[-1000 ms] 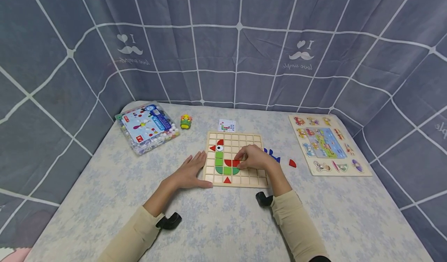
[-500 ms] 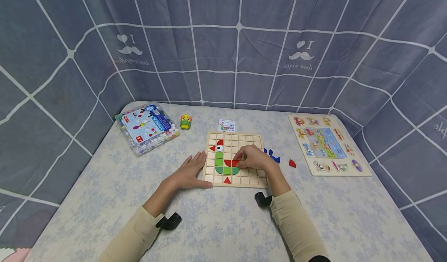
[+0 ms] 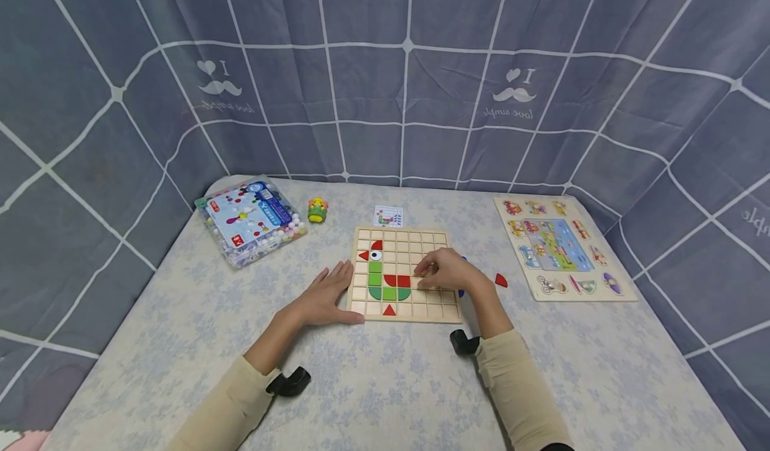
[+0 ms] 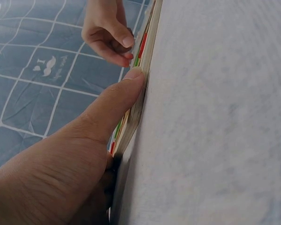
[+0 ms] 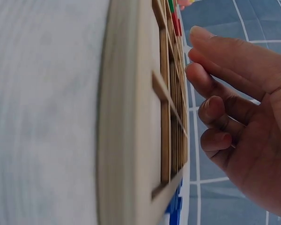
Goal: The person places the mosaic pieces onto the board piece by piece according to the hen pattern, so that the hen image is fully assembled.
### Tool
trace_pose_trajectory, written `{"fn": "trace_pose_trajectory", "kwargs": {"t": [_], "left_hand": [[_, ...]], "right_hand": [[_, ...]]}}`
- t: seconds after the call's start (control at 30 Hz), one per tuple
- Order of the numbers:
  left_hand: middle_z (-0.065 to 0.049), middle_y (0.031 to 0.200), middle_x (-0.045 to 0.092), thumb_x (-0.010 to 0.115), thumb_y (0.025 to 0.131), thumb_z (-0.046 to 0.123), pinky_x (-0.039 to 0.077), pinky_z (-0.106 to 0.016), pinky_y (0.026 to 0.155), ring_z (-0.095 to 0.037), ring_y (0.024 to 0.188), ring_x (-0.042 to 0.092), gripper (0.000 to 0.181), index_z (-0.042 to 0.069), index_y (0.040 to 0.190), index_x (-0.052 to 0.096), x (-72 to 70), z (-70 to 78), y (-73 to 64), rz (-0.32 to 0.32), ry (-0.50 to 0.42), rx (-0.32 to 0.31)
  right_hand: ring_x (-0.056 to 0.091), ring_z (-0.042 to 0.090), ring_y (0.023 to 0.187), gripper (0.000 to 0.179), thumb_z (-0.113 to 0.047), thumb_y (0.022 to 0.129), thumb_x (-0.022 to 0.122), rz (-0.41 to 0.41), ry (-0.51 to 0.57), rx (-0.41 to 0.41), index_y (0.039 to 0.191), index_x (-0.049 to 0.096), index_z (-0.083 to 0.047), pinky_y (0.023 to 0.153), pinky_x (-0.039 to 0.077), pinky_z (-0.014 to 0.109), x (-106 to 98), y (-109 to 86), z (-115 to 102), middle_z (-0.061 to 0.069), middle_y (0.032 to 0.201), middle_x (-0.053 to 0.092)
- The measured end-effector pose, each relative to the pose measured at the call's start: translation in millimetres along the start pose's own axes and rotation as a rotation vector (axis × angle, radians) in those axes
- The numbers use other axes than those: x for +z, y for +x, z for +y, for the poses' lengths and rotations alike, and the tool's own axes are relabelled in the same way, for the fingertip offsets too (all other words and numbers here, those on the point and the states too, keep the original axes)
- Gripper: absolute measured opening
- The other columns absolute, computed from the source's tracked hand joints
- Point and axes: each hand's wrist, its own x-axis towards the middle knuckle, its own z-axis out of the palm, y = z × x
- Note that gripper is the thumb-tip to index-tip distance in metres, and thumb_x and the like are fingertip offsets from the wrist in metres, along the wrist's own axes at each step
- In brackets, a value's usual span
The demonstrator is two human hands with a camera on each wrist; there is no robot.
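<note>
A wooden grid board lies on the table, bearing red and green pieces and a round eye piece. My left hand rests with fingers spread against the board's left edge, thumb at its near corner. Just right of a red square piece, which sits in its cell beside a red rounded piece, my right hand hovers over the grid. In the right wrist view its fingers are loosely bent, with nothing between thumb and fingertips. A red triangle lies in the bottom row.
Blue pieces, mostly hidden by the right hand, lie off the board's right edge. A red quarter-round piece is farther right. Behind the board is a pattern card. A bead box, a small toy figure and a picture puzzle stand around.
My right hand has left the red square and moved a little to the right, now covering most of the blue pieces. The left hand stays at the board's edge.
</note>
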Motion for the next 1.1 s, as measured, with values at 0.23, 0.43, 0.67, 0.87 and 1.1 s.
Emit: {"fn": "trace_pose_trajectory", "kwargs": {"t": [0.23, 0.43, 0.67, 0.87, 1.1], "left_hand": [[-0.016, 0.164, 0.006, 0.074, 0.077, 0.057, 0.004, -0.054, 0.123, -0.032, 0.153, 0.003, 0.116, 0.001, 0.156, 0.01, 0.0, 0.4, -1.4, 0.004, -0.011, -0.004], [-0.016, 0.164, 0.006, 0.075, 0.077, 0.056, 0.004, -0.054, 0.123, -0.032, 0.153, 0.004, 0.115, 0.001, 0.156, 0.011, -1.4, 1.0, -2.1, 0.006, -0.013, -0.001], [-0.016, 0.164, 0.006, 0.074, 0.077, 0.057, 0.004, -0.053, 0.123, -0.032, 0.153, 0.004, 0.116, 0.0, 0.155, 0.01, -2.1, 1.2, -1.9, 0.001, -0.009, -0.002], [-0.016, 0.164, 0.006, 0.074, 0.077, 0.058, 0.003, -0.053, 0.123, -0.031, 0.153, 0.003, 0.116, 0.001, 0.156, 0.01, -3.0, 1.8, -2.0, -0.002, -0.016, -0.003], [-0.015, 0.165, 0.005, 0.073, 0.078, 0.059, 0.003, -0.052, 0.123, -0.031, 0.153, 0.002, 0.116, 0.002, 0.156, 0.009, -1.1, -0.3, -0.1, -0.009, -0.008, 0.0]], "right_hand": [[0.056, 0.012, 0.067, 0.023, -0.016, 0.078, 0.081, 0.019, -0.002, -0.001, 0.098, 0.076, -0.007, 0.061, 0.048, 0.026, -6, -5.8, 9, 0.004, 0.084, 0.071], [0.06, 0.011, 0.072, 0.026, -0.016, 0.079, 0.081, 0.016, 0.022, 0.012, 0.101, 0.075, -0.005, 0.064, 0.05, 0.026, -11, -10.6, 18, 0.007, 0.092, 0.072], [0.056, 0.013, 0.071, 0.025, -0.018, 0.08, 0.079, 0.036, 0.006, 0.028, 0.102, 0.075, -0.007, 0.064, 0.047, 0.028, -19, -21.8, 32, 0.004, 0.089, 0.07], [0.054, 0.014, 0.073, 0.025, -0.017, 0.081, 0.079, 0.062, -0.027, 0.013, 0.102, 0.075, -0.006, 0.064, 0.046, 0.028, -28, -34.2, 42, 0.007, 0.096, 0.07], [0.054, 0.014, 0.075, 0.027, -0.018, 0.082, 0.078, 0.086, -0.041, 0.042, 0.106, 0.074, -0.005, 0.064, 0.046, 0.028, -40, -50.4, 62, 0.012, 0.104, 0.071]]}}
